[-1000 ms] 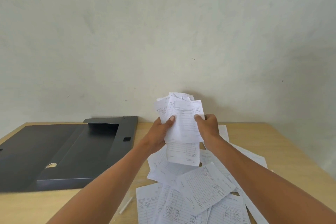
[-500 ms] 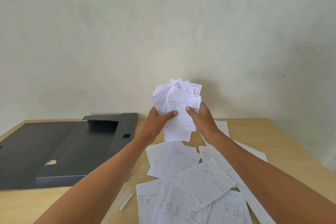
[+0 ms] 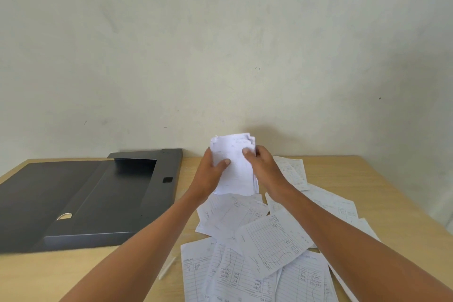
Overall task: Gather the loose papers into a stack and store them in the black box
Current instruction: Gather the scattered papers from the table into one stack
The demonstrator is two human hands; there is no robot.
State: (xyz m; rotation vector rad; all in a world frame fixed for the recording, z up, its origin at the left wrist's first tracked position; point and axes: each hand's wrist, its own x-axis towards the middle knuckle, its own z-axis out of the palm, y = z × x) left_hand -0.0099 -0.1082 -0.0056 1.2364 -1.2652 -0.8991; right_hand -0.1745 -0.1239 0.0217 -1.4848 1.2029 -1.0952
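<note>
Stack: the sheaf of papers stands upright above the table, probably so its edges can be squared.
Left hand: fingers wrapped on the sheaf's 9 o'clock edge.
Right hand: clamps the 3 o'clock edge.
Loose papers: strewn at 6 o'clock, below the sheaf.
Black box: lying open at 9 o'clock, ready.
Hidden: fingers behind the sheaf; print blurred; sheets cut off below.

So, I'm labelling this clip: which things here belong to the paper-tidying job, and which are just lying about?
Job:
held stack
left hand
right hand
loose papers
black box, open

Lying about:
thin white stick on the table
</note>
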